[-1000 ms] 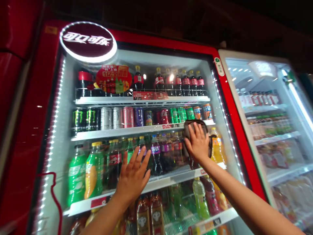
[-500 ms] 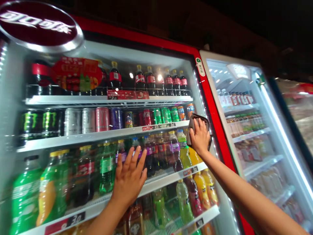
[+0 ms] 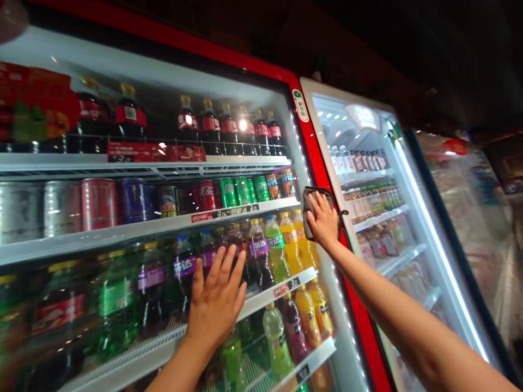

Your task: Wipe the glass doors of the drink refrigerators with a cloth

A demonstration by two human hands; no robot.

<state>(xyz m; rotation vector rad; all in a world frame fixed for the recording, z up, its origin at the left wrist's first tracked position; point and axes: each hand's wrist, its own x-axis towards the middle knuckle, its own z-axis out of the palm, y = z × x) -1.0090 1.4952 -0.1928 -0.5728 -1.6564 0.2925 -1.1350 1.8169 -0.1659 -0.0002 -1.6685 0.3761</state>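
Observation:
My right hand [image 3: 322,220] presses a dark grey cloth [image 3: 311,197] against the fridge's glass door, at its right edge by the red frame [image 3: 312,139]. The fingers lie over the cloth, and a corner of it sticks out to the right. My left hand [image 3: 216,294] is raised in front of the glass with its fingers spread and nothing in it. Whether its palm touches the glass I cannot tell. Behind the door stand cola bottles [image 3: 131,114], green cans [image 3: 241,191] and purple-labelled bottles [image 3: 258,247] on white shelves [image 3: 245,209].
To the right stands a second lit fridge [image 3: 368,169] with a pale frame and several shelves of bottles. Further right is a blurred dark-edged cabinet [image 3: 453,218]. A red sticker [image 3: 38,106] is on the door at upper left.
The view has turned to the right along the fridge. My right hand and the cloth have shifted right, from the glass to its edge by the red frame. My left hand remains open.

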